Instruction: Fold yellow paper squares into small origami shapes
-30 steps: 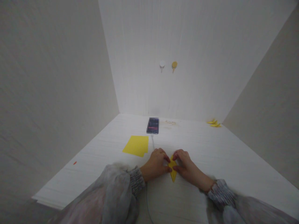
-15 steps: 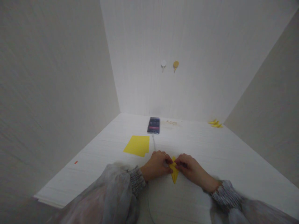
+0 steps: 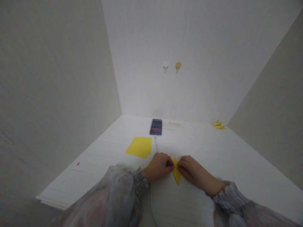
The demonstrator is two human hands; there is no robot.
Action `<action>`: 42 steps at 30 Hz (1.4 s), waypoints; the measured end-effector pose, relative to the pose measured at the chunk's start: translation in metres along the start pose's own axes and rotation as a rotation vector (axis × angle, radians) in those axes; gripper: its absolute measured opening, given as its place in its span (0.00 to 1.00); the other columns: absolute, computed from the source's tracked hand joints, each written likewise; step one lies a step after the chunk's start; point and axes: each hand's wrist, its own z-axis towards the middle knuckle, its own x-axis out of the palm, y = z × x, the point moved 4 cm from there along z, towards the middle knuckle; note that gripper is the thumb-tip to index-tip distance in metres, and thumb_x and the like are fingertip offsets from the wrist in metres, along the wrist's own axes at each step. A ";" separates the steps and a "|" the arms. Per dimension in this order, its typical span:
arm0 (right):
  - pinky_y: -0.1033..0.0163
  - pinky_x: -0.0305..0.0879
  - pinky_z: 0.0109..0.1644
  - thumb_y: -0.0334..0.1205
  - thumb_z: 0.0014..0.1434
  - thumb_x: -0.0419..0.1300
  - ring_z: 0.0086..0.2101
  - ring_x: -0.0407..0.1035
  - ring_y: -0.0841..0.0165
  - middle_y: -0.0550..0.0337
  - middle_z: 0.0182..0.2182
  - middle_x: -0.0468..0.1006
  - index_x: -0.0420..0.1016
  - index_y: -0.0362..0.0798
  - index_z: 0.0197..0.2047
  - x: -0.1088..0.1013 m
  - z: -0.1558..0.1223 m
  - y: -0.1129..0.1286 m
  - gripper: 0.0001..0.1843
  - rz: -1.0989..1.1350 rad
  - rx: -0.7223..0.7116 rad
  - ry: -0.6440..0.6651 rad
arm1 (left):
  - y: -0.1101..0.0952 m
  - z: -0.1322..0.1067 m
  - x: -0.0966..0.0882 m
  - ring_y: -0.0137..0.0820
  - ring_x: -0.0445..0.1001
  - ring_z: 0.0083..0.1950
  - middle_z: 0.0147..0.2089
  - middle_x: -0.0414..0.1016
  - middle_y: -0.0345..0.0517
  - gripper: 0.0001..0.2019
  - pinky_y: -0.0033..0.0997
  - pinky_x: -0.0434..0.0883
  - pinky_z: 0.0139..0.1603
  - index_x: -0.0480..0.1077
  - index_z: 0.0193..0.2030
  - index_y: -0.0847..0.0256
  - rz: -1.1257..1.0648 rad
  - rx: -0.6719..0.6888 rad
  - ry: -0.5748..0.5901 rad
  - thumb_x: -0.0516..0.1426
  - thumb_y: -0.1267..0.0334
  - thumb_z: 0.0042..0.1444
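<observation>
A folded piece of yellow origami paper, shaped like a narrow diamond, is between my two hands just above or on the white table. My left hand pinches its left edge with closed fingertips. On the opposite edge, my right hand grips the paper between thumb and fingers. Its lower point faces me and its upper tip shows between the hands. Yellow square sheets lie flat beyond my left hand, slightly out of line with each other.
A phone with a blurred screen lies near the back wall, and a cable runs from it toward me under my left arm. Several folded yellow paper pieces sit in the back right corner. A small red bit lies far left. Two hooks are on the wall.
My fingers have moved outward to the paper's side edges, showing more of its middle. The folded paper now looks flatter and narrower. The other things have stayed in place.
</observation>
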 end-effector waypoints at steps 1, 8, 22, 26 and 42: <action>0.60 0.59 0.39 0.31 0.55 0.48 0.34 0.62 0.66 0.55 0.30 0.68 0.69 0.45 0.33 -0.001 0.000 0.001 0.09 -0.007 -0.013 0.008 | -0.001 -0.001 0.000 0.28 0.66 0.33 0.29 0.71 0.39 0.06 0.30 0.61 0.38 0.70 0.30 0.60 0.015 0.009 -0.007 0.54 0.65 0.44; 0.60 0.59 0.37 0.29 0.55 0.47 0.33 0.61 0.65 0.54 0.29 0.67 0.69 0.44 0.32 0.000 -0.001 0.004 0.10 -0.111 -0.076 0.013 | -0.018 -0.009 -0.006 0.30 0.63 0.39 0.33 0.68 0.42 0.05 0.31 0.59 0.41 0.67 0.30 0.61 0.193 0.212 -0.053 0.50 0.70 0.48; 0.62 0.57 0.37 0.25 0.52 0.49 0.34 0.60 0.67 0.56 0.32 0.68 0.72 0.46 0.31 -0.005 -0.006 0.006 0.13 -0.017 -0.135 0.097 | -0.023 -0.017 -0.014 0.30 0.62 0.39 0.37 0.64 0.44 0.09 0.30 0.59 0.40 0.68 0.36 0.58 0.346 0.466 0.107 0.53 0.68 0.46; 0.61 0.57 0.37 0.26 0.52 0.49 0.33 0.60 0.67 0.57 0.31 0.68 0.72 0.46 0.28 -0.003 -0.004 0.006 0.12 -0.027 -0.127 0.097 | -0.020 -0.016 -0.014 0.30 0.63 0.39 0.38 0.64 0.43 0.09 0.29 0.60 0.41 0.69 0.35 0.57 0.300 0.426 0.112 0.53 0.67 0.46; 0.59 0.61 0.40 0.24 0.49 0.49 0.37 0.61 0.65 0.54 0.34 0.67 0.69 0.46 0.39 -0.008 -0.013 0.016 0.16 0.011 -0.085 0.039 | -0.025 -0.014 -0.012 0.28 0.62 0.37 0.34 0.64 0.44 0.11 0.29 0.58 0.37 0.68 0.37 0.57 0.432 0.493 0.061 0.47 0.60 0.55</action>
